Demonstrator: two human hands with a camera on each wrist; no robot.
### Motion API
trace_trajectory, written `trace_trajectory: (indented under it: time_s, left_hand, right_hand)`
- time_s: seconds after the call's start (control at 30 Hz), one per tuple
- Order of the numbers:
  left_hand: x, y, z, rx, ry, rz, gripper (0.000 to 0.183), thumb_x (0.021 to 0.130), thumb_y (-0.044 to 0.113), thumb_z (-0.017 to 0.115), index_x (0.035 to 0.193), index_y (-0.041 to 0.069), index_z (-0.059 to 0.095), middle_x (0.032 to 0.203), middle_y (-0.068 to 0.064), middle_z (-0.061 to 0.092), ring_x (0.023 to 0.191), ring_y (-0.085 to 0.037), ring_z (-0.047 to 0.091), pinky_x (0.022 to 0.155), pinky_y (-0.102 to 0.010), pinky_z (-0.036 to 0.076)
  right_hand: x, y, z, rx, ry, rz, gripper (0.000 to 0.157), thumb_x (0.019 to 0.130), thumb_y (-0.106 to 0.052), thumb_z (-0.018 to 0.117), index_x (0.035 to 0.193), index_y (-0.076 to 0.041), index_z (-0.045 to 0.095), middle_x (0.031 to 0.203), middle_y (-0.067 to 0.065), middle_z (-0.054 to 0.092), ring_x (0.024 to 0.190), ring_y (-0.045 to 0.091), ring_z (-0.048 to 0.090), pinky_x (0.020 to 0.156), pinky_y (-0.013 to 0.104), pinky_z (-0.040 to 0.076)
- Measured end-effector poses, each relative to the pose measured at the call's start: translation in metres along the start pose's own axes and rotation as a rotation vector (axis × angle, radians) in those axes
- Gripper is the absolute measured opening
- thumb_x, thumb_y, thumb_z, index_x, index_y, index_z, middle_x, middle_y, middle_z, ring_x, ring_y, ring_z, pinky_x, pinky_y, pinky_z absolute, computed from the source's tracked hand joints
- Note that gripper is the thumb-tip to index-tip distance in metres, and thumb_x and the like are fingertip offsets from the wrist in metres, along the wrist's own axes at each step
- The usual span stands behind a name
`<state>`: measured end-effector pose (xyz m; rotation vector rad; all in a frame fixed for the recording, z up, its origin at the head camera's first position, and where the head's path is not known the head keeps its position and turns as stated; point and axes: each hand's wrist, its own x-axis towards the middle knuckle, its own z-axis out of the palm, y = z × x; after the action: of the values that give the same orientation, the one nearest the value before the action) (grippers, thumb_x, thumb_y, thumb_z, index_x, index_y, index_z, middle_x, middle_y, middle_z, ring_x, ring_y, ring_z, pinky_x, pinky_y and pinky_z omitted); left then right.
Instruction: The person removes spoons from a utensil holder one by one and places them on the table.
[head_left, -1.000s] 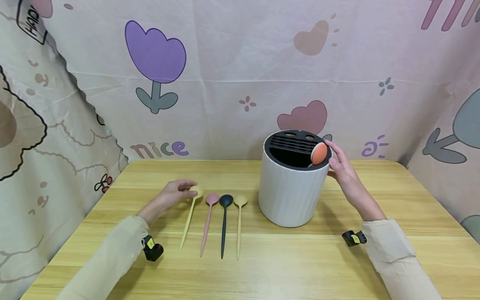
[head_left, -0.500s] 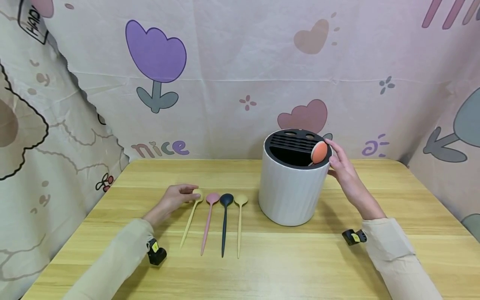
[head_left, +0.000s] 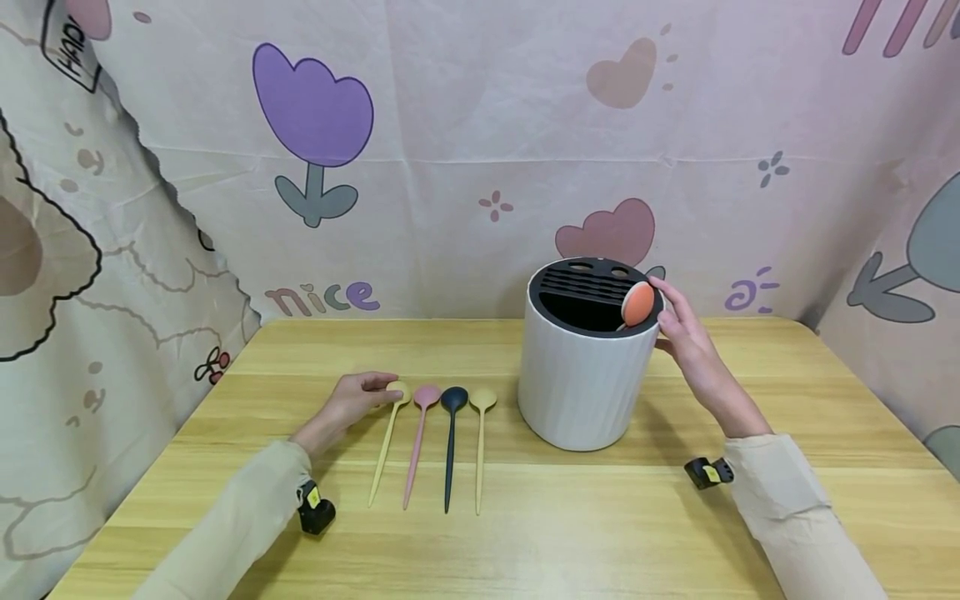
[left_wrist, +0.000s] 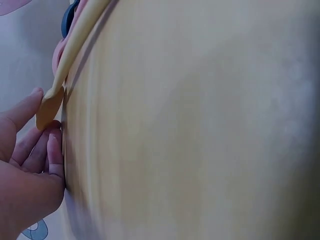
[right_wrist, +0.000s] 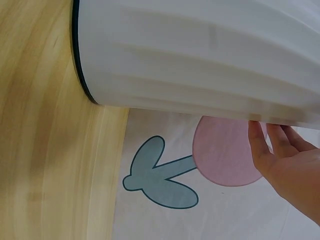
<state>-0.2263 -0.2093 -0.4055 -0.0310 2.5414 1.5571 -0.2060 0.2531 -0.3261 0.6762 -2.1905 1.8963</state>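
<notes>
In the head view my left hand pinches the bowl of the leftmost pale yellow spoon between thumb and fingers. The left wrist view shows that spoon's bowl between them, close to the tabletop. To its right lie a pink spoon, a dark blue spoon and another yellow spoon, handles toward me. My right hand rests its fingertips on the right side of a white ribbed utensil holder near its black slotted top. An orange-headed utensil stands in the holder's large opening.
The wooden table extends in front of the holder and on both sides. A patterned cloth hangs behind the table and along its sides. Each sleeve cuff carries a small black camera.
My left hand has shifted slightly right and toward me, and the leftmost yellow spoon has moved a little with it. My right hand and the holder have stayed in place.
</notes>
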Motion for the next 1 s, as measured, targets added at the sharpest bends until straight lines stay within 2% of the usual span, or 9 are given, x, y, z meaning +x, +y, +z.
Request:
trace_trajectory:
  time_s: [0.4, 0.6, 1.0]
  left_hand:
    - [-0.0022, -0.0007, 0.0001, -0.004, 0.007, -0.007, 0.050, 0.089, 0.019, 0.071, 0.130, -0.004, 0.055, 0.129, -0.021, 0.054, 0.118, -0.032, 0.048, 0.098, -0.043, 0.041]
    - [-0.0020, -0.0004, 0.0017, -0.032, -0.004, -0.002, 0.052, 0.090, 0.017, 0.070, 0.134, -0.005, 0.052, 0.133, -0.022, 0.053, 0.121, -0.035, 0.049, 0.101, -0.043, 0.040]
    - [-0.0024, 0.0010, 0.0049, -0.037, 0.013, -0.003, 0.050, 0.092, 0.016, 0.067, 0.134, -0.006, 0.051, 0.131, -0.021, 0.056, 0.120, -0.034, 0.051, 0.101, -0.044, 0.040]
  right_hand:
    - [0.0003, 0.0000, 0.0005, -0.007, -0.005, 0.002, 0.055, 0.104, -0.030, 0.034, 0.154, -0.016, 0.019, 0.150, 0.015, 0.025, 0.121, 0.012, 0.042, 0.090, 0.023, 0.038]
    - [0.0001, -0.0006, 0.0004, -0.003, 0.002, -0.001, 0.055, 0.104, -0.030, 0.035, 0.154, -0.016, 0.020, 0.147, 0.011, 0.030, 0.120, 0.011, 0.043, 0.090, 0.021, 0.039]
    - [0.0002, -0.0006, -0.0002, -0.008, -0.004, 0.006, 0.055, 0.104, -0.030, 0.034, 0.154, -0.016, 0.019, 0.153, 0.018, 0.022, 0.123, 0.011, 0.040, 0.090, 0.022, 0.038]
